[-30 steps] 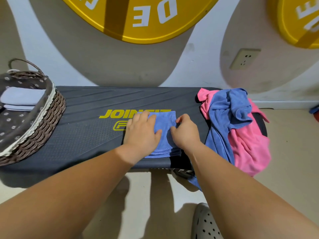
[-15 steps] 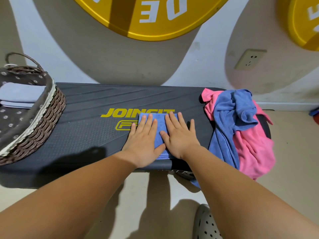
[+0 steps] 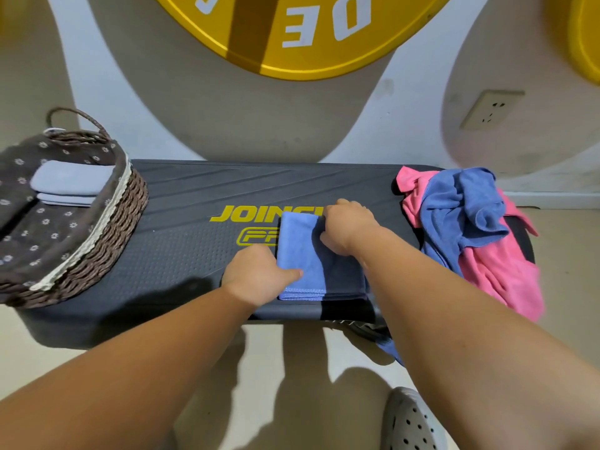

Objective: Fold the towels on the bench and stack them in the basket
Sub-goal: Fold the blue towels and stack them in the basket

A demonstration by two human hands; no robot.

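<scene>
Head view: one folded blue towel [image 3: 302,254] flat mid-desk [image 3: 194,254], masking part of yellow lettering. Left hand [image 3: 256,276] pinching its near-left edge, thumb on top; right hand [image 3: 349,227] clenched on its far-right corner, fingers tucked from sight. Two pale towels [image 3: 71,181] stacked in basket [image 3: 107,251], left end. One loose blue towel [image 3: 461,216] and one pink towel [image 3: 487,274] heaped right, spilling over the edge.

Left hand [image 3: 256,274], right hand [image 3: 349,228] grip the blue towel [image 3: 298,251] — flat on bench [image 3: 194,254].
</scene>
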